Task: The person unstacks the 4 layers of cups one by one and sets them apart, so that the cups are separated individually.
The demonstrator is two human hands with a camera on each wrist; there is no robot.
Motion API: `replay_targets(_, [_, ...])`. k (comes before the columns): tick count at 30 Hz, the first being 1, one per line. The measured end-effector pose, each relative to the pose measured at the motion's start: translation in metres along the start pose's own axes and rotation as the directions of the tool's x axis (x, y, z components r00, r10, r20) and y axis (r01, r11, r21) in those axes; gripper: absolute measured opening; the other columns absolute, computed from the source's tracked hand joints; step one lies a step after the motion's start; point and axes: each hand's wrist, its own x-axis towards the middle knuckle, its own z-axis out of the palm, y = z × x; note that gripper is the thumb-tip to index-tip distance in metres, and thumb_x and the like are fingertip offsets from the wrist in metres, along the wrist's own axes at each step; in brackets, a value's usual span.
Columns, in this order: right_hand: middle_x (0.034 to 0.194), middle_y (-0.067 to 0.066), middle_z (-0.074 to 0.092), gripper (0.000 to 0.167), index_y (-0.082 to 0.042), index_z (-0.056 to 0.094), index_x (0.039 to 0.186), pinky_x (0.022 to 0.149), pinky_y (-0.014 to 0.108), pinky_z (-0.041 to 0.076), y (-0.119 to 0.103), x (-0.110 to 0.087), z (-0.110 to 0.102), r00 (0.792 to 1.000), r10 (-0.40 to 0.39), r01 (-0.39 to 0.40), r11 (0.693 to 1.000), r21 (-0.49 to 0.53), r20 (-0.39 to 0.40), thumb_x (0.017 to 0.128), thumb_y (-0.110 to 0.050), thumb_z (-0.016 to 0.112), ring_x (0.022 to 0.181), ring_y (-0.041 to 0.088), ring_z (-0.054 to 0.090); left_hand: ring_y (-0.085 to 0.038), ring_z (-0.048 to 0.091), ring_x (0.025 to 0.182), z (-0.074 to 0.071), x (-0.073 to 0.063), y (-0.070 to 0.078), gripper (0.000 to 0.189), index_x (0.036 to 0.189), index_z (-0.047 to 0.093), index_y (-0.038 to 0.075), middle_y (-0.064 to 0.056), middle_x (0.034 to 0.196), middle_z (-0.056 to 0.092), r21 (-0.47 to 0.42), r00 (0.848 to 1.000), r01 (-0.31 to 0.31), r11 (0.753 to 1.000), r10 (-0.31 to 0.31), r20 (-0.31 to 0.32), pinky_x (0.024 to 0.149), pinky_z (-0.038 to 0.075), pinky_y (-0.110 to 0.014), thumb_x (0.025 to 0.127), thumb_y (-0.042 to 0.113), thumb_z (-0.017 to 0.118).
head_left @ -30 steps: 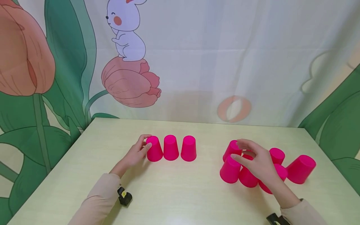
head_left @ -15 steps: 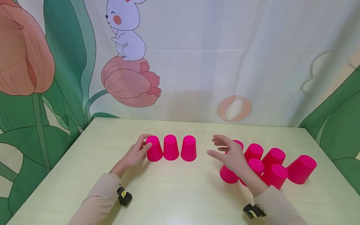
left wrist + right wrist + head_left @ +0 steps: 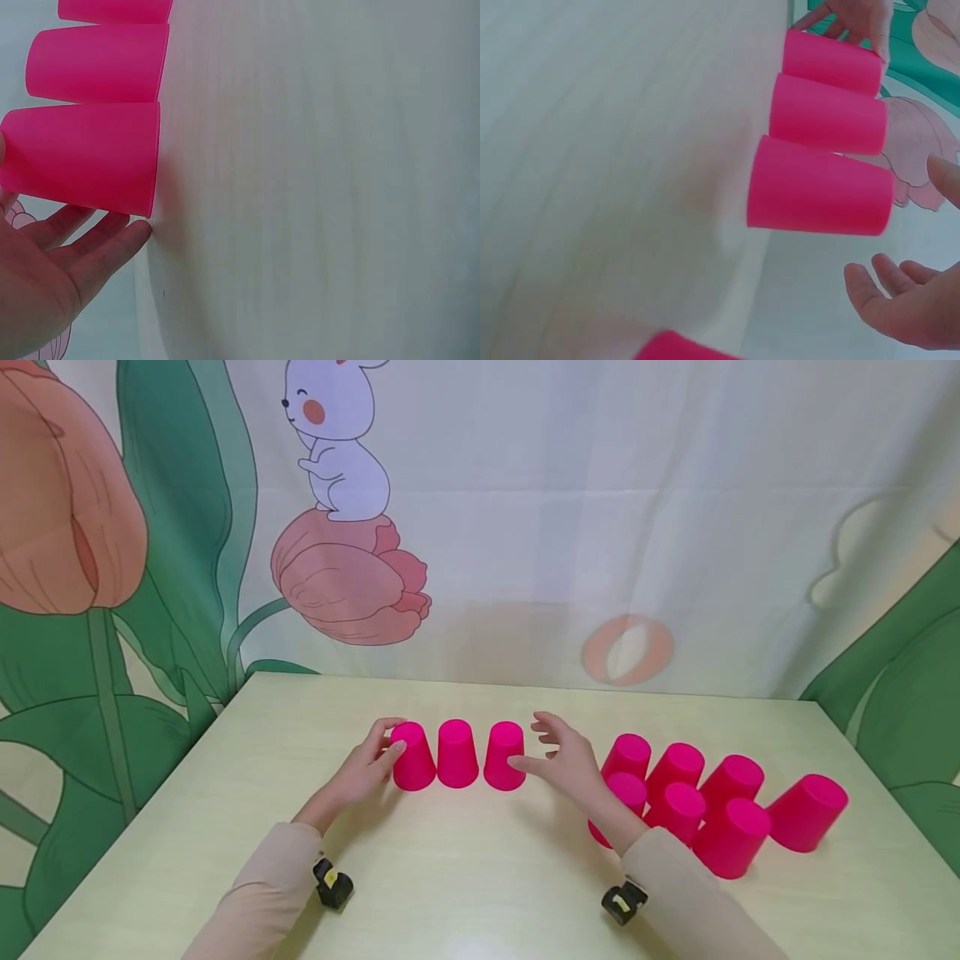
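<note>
Three bright pink cups stand upside down in a row on the table. My left hand [image 3: 367,764] holds the left cup [image 3: 414,760], thumb on its near side and fingers around its outer side; the left wrist view shows fingertips against that cup [image 3: 82,157]. The middle cup [image 3: 457,756] stands close beside it. A small gap separates it from the right cup [image 3: 504,752]. My right hand [image 3: 570,768] hovers just right of that cup, fingers spread and nothing in them. In the right wrist view, thumb and fingers are apart from the cup [image 3: 821,187].
Several more pink cups [image 3: 731,839] stand upside down in a cluster on the right of the pale wooden table [image 3: 465,877]. One cup [image 3: 808,814] at the far right leans outward in view. A printed curtain [image 3: 510,527] hangs behind the table.
My right hand has moved left, from above the cup cluster to beside the right cup of the row. The left hand and all the cups have stayed in place.
</note>
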Motion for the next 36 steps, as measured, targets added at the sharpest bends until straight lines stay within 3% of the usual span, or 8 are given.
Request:
replay_targets(16, [0.130,0.009,0.046,0.075,-0.010,0.038,0.137,0.082,0.042,0.048,0.009,0.020,0.028,0.991,0.136,-0.136,0.991,-0.020,-0.013,0.072,-0.020,0.076,0.119,0.032,0.040,-0.032,0.049,0.105,-0.001,-0.002,0.002,0.044,0.136,0.026,0.017,-0.019,0.124,0.046,0.024,1.000,-0.015,1.000,0.015,-0.002,0.078,0.047,-0.040,0.096,0.025,0.044])
replay_targets(25, [0.116,0.009,0.055,0.056,-0.009,0.052,0.123,0.077,0.040,0.050,0.011,0.022,0.033,0.989,0.144,-0.145,0.989,-0.019,-0.039,0.073,-0.019,0.075,0.113,0.033,0.045,-0.033,0.047,0.109,0.001,0.000,0.000,0.045,0.136,0.026,0.018,-0.019,0.125,0.045,0.014,1.000,-0.009,1.000,0.009,0.002,0.081,0.047,-0.042,0.096,0.026,0.044])
replay_targets(36, [0.112,0.006,0.057,0.055,-0.012,0.053,0.122,0.076,0.038,0.050,0.004,0.012,0.030,0.990,0.132,-0.133,0.991,-0.016,-0.050,0.073,-0.022,0.076,0.107,0.028,0.049,-0.033,0.047,0.107,0.000,0.000,-0.001,0.045,0.136,0.025,0.017,-0.018,0.124,0.046,0.017,1.000,-0.009,1.000,0.009,-0.002,0.079,0.047,-0.040,0.096,0.026,0.044])
